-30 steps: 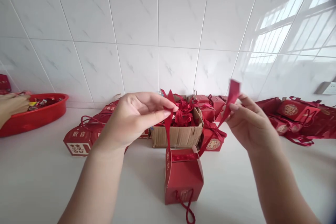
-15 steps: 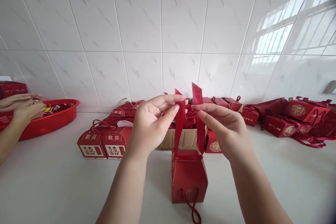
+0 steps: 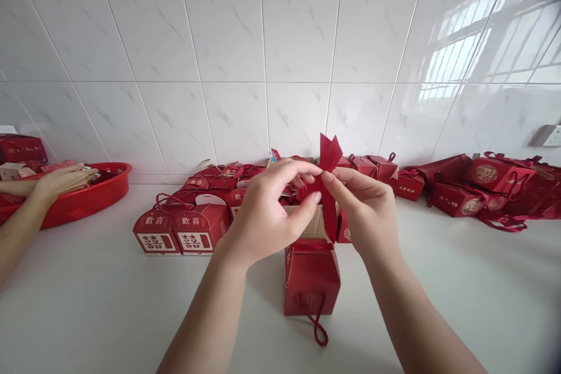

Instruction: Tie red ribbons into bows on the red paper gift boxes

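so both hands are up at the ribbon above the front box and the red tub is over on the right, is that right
Not quite: the head view shows the red tub over on the left, not the right. The left hand and right hand are indeed up at the ribbon above the front box.

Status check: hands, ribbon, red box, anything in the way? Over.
Right hand pinching red ribbon where its ends cross; left hand at the crossing, thumb apart, grip unclear. Red box upright on counter below. No obstruction seen between hands and box.
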A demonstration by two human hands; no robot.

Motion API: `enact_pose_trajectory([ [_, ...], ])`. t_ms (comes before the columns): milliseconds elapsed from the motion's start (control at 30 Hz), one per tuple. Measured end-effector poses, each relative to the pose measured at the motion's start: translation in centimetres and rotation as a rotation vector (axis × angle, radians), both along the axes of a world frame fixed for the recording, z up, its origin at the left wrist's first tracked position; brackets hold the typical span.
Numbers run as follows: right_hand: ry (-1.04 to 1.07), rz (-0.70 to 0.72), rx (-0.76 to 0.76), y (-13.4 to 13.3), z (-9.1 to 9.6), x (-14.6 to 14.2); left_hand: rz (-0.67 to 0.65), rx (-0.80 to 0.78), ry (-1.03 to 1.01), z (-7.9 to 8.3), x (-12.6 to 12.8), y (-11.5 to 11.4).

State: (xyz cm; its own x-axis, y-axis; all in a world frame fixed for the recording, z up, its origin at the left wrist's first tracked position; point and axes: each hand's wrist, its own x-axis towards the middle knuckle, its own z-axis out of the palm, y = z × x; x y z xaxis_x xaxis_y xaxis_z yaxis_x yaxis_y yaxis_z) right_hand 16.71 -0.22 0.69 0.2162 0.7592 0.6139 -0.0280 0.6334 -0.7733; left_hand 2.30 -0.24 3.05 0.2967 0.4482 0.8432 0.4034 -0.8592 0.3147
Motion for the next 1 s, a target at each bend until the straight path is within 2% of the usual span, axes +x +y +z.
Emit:
enact_pose_trajectory([
  [67, 0.001, 0.046, -0.017, 0.1, -0.1, 0.0, -0.017, -0.052, 0.060, -0.2, 0.1, 0.0],
  [233, -0.033, 0.062, 0.046, -0.2, -0.1, -0.2, 0.026, -0.015, -0.042, -0.7, 0.9, 0.5],
  [500, -0.054, 0.006, 0.121, 0.8, -0.3, 0.9, -0.070, -0.305, -0.391, -0.2, 0.0, 1.3],
  [667, 0.056, 0.010, 0.118, 1.7, -0.3, 1.5, -0.175, -0.444, -0.567, -0.1, -0.5, 2.1],
  [1000, 0.048, 0.007, 0.107, 1.8, -0.2, 1.9, -0.211, -0.462, -0.576, 0.0, -0.6, 2.2],
])
